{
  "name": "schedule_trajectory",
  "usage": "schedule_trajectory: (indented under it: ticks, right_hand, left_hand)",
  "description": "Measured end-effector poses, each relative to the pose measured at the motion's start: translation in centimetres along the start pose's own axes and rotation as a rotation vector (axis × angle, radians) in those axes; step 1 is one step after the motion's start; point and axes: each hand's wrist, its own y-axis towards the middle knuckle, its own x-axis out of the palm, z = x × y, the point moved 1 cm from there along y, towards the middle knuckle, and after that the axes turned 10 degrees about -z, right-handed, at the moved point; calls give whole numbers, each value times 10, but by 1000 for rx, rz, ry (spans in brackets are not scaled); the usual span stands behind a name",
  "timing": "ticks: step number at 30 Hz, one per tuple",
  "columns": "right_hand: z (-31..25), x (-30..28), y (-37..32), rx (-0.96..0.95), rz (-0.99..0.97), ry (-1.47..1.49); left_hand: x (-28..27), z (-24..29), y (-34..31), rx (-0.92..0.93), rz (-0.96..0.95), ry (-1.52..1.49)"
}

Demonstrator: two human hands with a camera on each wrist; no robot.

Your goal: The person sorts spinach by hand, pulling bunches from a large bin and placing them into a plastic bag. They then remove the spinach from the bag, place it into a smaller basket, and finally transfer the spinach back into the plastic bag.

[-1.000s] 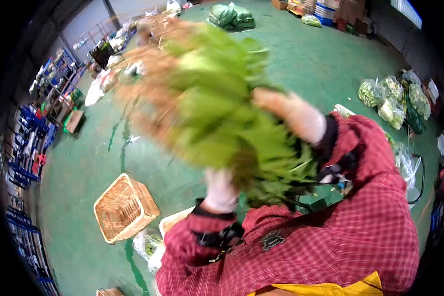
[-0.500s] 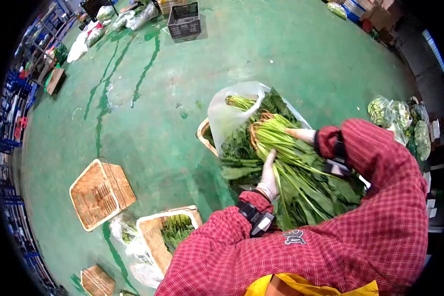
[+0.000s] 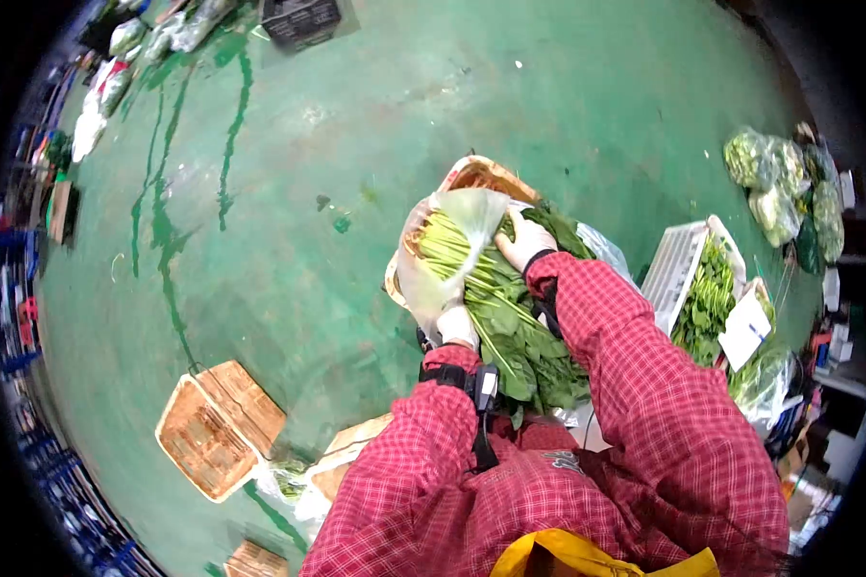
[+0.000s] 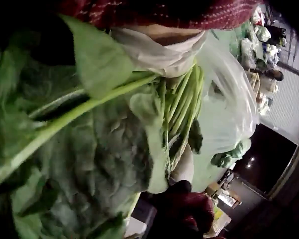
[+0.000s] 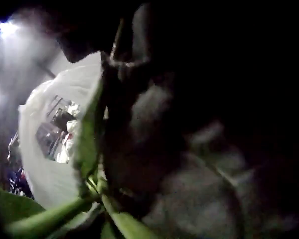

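A large bunch of spinach-like leafy greens (image 3: 447, 245) lies with its stems inside a clear plastic bag (image 3: 481, 213) over a wicker-look basket (image 3: 392, 281), leaves toward my body. My white-gloved left hand (image 3: 458, 326) grips the near side of the bunch; its fingers are hidden beneath. In the left wrist view its glove (image 4: 164, 55) lies across the stems (image 4: 184, 94). My right hand (image 3: 526, 238), also gloved, holds the far side where stems meet leaves. The right wrist view is mostly dark, with stems (image 5: 114, 211) and the bag (image 5: 45, 179) showing.
A white crate (image 3: 671, 274) of greens stands to the right with a white card (image 3: 743, 329) on it. Bagged vegetables (image 3: 774, 183) lie beyond. At left are a wicker-look basket (image 3: 207, 433) and another (image 3: 356, 444). A black crate (image 3: 300, 21) stands far off.
The bunch first swung up in front, then came down over the basket; since then its stems have gone left into the bag. Both hands have moved left with it, and the view has tilted down.
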Motion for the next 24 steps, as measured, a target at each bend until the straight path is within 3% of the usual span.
schedule_trajectory:
  ticks: [1,3,4,6,8,10,12,14,15,16,17,18,20,21,22,24]
  right_hand:
    - [5,4,1,-59,7,47]
    - [19,19,8,-117,63,92]
    - [24,23,11,-149,102,108]
    - [14,15,1,-126,66,105]
    - [13,13,-2,-135,76,80]
    - [16,10,-3,-124,85,34]
    - [11,6,-6,-105,79,37]
    - [2,3,-11,-78,112,1]
    - [-2,-1,-15,-56,136,-18]
    - [-18,-13,-31,-72,216,-84]
    - [-31,-15,-50,-215,458,-141]
    - [-64,-49,-73,-132,31,-16]
    - [-60,-13,-88,-208,-56,102]
    - [-59,5,-96,-242,-103,163]
    - [-59,-26,-88,-43,-248,-425]
    - [-15,-28,-44,-31,-214,-306]
  left_hand:
    - [-31,-27,30,79,-121,141]
    - [-46,-9,10,7,-268,50]
    - [-30,30,-31,-141,-287,-179]
    - [-62,21,-14,56,-278,96]
    - [-56,57,-27,242,-276,336]
    - [-3,147,-73,442,-323,573]
    - [16,158,-54,555,-253,395]
    - [60,203,-74,701,-329,1016]
    - [82,213,-82,762,-402,914]
    - [102,217,-91,813,-480,810]
    - [115,220,-105,867,-604,857]
    - [125,221,-119,956,-731,777]
    - [135,236,-152,933,-948,806]
    - [138,241,-162,763,-986,620]
    - [139,246,-164,597,-1009,440]
    - [129,252,-160,793,-1009,807]
